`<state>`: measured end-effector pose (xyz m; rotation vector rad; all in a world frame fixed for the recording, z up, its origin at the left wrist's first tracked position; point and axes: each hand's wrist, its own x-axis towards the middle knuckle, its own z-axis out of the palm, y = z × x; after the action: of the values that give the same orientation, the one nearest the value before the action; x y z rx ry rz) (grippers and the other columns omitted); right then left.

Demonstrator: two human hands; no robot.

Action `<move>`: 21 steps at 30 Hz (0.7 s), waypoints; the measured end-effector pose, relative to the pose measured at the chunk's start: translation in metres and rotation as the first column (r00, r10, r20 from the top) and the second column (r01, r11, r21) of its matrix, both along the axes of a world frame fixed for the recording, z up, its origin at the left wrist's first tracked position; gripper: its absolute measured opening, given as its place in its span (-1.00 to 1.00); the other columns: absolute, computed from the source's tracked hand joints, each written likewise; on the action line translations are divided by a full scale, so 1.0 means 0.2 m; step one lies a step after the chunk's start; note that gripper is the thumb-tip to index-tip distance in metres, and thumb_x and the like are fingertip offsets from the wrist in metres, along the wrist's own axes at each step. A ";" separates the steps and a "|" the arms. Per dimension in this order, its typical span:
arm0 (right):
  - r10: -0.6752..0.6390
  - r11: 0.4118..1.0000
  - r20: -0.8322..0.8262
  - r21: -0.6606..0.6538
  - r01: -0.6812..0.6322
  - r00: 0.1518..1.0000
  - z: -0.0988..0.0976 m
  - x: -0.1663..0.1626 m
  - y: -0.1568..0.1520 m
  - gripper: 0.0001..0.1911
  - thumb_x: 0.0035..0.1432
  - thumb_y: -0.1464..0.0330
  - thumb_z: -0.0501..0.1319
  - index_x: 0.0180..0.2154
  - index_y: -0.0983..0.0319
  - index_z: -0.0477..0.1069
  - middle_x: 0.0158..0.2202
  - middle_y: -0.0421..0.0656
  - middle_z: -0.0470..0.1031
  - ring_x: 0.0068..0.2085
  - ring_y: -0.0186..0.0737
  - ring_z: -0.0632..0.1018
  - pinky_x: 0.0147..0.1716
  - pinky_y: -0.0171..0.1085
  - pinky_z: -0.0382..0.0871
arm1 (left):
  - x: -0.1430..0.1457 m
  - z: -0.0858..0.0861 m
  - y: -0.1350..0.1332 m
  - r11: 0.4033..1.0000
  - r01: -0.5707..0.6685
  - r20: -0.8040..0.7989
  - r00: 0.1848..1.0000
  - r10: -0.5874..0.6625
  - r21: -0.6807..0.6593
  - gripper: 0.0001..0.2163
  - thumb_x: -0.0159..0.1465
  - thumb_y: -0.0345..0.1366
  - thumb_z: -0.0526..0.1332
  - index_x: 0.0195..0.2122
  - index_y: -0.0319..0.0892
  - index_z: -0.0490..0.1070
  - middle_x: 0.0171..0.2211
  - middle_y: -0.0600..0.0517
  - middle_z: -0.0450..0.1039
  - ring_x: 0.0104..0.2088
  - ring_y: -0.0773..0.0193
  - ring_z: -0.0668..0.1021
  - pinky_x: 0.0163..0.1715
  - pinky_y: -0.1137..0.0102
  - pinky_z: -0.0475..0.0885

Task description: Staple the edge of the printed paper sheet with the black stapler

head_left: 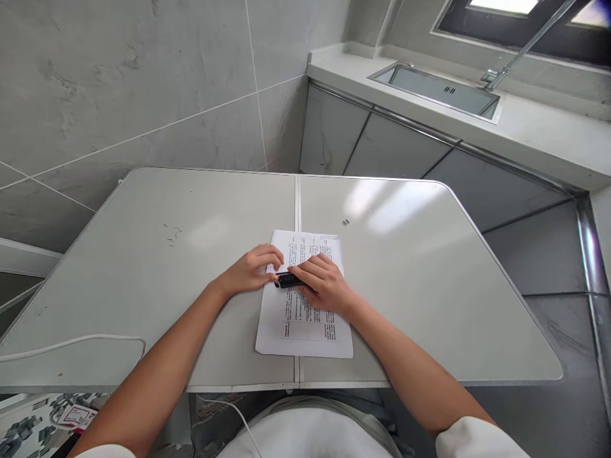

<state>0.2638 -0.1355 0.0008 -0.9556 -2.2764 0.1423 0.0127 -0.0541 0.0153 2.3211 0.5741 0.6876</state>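
Observation:
A printed white paper sheet lies on the white folding table, across its middle seam. On the sheet's left part lies a small black stapler-like device. My right hand lies over that device with its fingers closed round it. My left hand rests beside it at the sheet's left edge, fingers curled and pressing on the paper next to the device's end.
A white cable loops over the table's near left edge. Small dark specks lie beyond the sheet. At the back right stands a counter with a steel sink and tap. Tiled wall to the left.

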 end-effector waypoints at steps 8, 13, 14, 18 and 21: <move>-0.602 0.789 -0.174 0.018 0.614 0.779 0.00 0.27 0.12 -0.70 0.39 0.27 0.19 0.10 0.12 0.50 -0.13 -0.03 0.61 -0.12 0.07 0.50 -0.10 0.02 0.37 | -0.01 -0.08 0.06 0.987 -0.015 -0.288 0.955 0.062 0.163 -0.66 0.49 -0.18 0.16 0.26 0.01 0.43 0.29 -0.06 0.43 0.41 0.00 0.29 0.43 -0.15 -0.03; -0.688 0.725 -0.128 -0.140 0.674 0.714 -0.03 0.49 0.17 -0.75 0.27 0.25 0.28 -0.03 0.11 0.58 -0.22 -0.08 0.63 -0.20 0.05 0.49 -0.19 0.01 0.44 | 0.00 -0.08 0.05 0.965 -0.083 -0.276 0.949 0.152 0.247 -0.82 0.43 -0.16 0.24 -0.19 -0.09 0.60 -0.14 -0.06 0.58 0.01 0.05 0.54 0.32 -0.07 0.19; -0.658 0.751 -0.108 -0.168 0.639 0.745 -0.03 0.50 0.17 -0.75 0.26 0.24 0.29 -0.04 0.11 0.58 -0.23 -0.09 0.63 -0.20 0.04 0.49 -0.19 0.00 0.44 | 0.00 -0.08 0.05 0.966 -0.092 -0.265 0.951 0.156 0.241 -0.83 0.42 -0.17 0.26 -0.22 -0.10 0.60 -0.15 -0.07 0.56 -0.04 0.06 0.55 0.27 -0.05 0.24; -0.473 0.861 -0.058 -0.241 0.447 0.879 -0.01 0.47 0.15 -0.70 0.30 0.23 0.27 0.05 0.09 0.55 -0.18 -0.10 0.64 -0.17 0.03 0.53 -0.13 0.02 0.46 | 0.02 -0.08 0.02 0.981 -0.070 -0.223 0.969 0.111 0.184 -0.82 0.39 -0.22 0.29 -0.02 -0.06 0.59 0.11 -0.11 0.51 0.10 0.00 0.50 0.24 0.00 0.29; -0.352 0.905 -0.010 -0.261 0.337 0.936 0.01 0.42 0.13 -0.69 0.32 0.23 0.26 0.08 0.08 0.53 -0.16 -0.11 0.64 -0.17 0.02 0.53 -0.10 0.04 0.45 | 0.03 -0.09 0.01 0.986 -0.064 -0.220 0.971 0.098 0.156 -0.66 0.40 -0.21 0.28 0.19 0.02 0.51 0.25 -0.11 0.43 0.22 -0.06 0.45 0.27 -0.03 0.27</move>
<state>0.3469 -0.1093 0.0022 -1.4550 -2.0297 0.3102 0.0187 -0.0513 -0.0030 2.5465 0.7477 0.5198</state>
